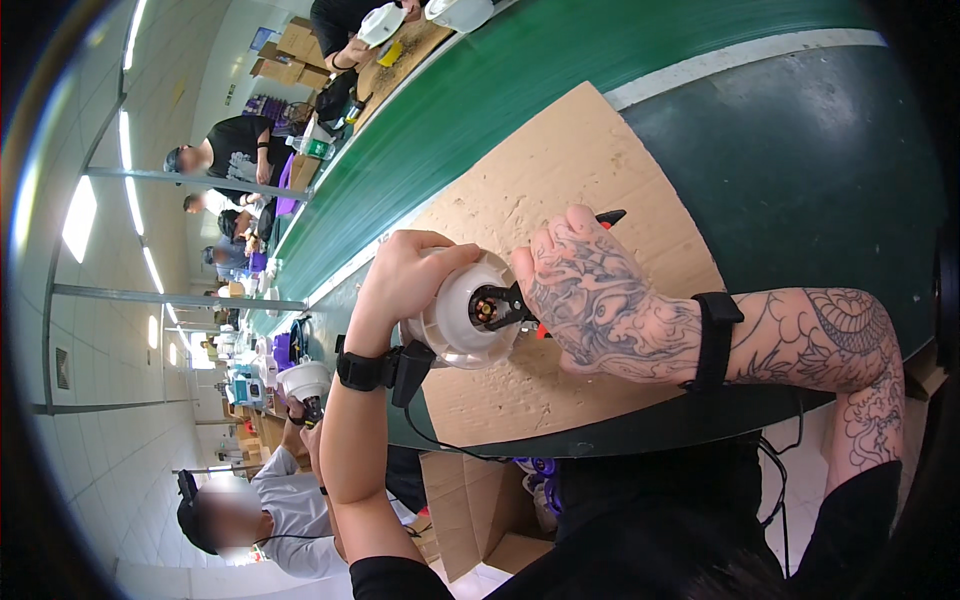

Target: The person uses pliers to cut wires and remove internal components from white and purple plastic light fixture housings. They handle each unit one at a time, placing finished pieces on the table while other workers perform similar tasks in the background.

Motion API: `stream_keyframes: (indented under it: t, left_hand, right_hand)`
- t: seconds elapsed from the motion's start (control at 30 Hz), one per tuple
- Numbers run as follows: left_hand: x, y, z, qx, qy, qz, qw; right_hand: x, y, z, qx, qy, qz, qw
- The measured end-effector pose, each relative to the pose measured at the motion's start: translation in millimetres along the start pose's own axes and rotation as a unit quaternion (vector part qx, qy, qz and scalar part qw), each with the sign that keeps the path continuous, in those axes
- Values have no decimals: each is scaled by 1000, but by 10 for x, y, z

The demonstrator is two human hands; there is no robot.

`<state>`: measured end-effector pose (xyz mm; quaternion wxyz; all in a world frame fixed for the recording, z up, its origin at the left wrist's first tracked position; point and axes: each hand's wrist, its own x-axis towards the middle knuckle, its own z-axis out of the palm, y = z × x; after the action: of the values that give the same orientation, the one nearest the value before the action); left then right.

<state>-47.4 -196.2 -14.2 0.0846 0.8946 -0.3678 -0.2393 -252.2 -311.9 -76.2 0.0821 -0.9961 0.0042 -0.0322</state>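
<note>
Left forearm: bare, rising from the lower edge, a black strap with a small black box and cable at the wrist (372, 370)
Left hand (405, 280): grip closed round the far side of a white round plastic housing (462, 318), fingers curled over its top
Housing: held in the air above the near edge of the desk, its open face turned toward the right hand, a dark core with a brass-coloured centre showing inside
Right hand (590, 300): tattooed, grip closed on a black tool with red handles (520, 305), whose tip meets the housing's centre
Cardboard sheet (560, 180): brown, flat on the desk under both hands
Desk (790, 170): dark green, running away toward the far left
Neighbour: another person at lower left holds a similar white housing (303, 382)
</note>
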Motion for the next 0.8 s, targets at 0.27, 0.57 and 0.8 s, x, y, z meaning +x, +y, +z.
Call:
stream_keyframes:
  t: [0.27,0.57,0.8]
  left_hand:
    - [-13,-24,-2,8,8,26,1000]
    - [-29,30,-2,12,8,14,1000]
    - [-11,-6,10,-2,10,36,999]
  right_hand:
    - [10,-45,3,18,-5,19,1000]
    - [-7,-53,-42,-27,-6,10,1000]
    - [-21,-67,31,13,10,32,999]
